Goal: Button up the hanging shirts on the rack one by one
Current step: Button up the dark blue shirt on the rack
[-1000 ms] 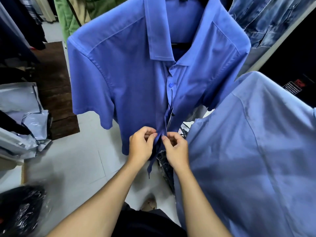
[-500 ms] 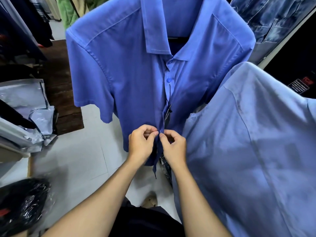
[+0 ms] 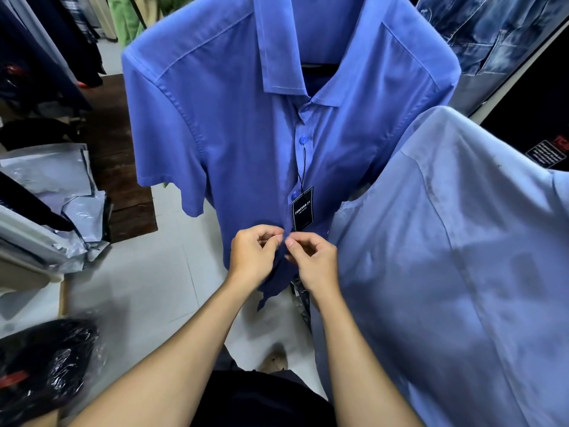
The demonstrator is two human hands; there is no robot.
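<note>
A blue short-sleeved shirt (image 3: 234, 124) hangs in front of me with its collar at the top. Three blue buttons down its placket look fastened, the lowest (image 3: 294, 196) beside a black price tag (image 3: 302, 208) on a string. My left hand (image 3: 254, 257) pinches the left edge of the placket just under the tag. My right hand (image 3: 311, 261) pinches the right edge, fingertips almost meeting the left hand's. The button between them is hidden by my fingers. The shirt's hem hangs loose below my hands.
A paler blue shirt (image 3: 446, 272) hangs close on the right, touching the first. Denim garments (image 3: 480, 35) hang at the upper right. Grey plastic bags (image 3: 55, 186) and a black wrapped bundle (image 3: 46, 362) lie on the left. Pale floor tiles (image 3: 147, 288) show below.
The shirt's lower placket has closed up: a third button now shows fastened and the price tag hangs flat in front. Both hands stay pinching the placket below it.
</note>
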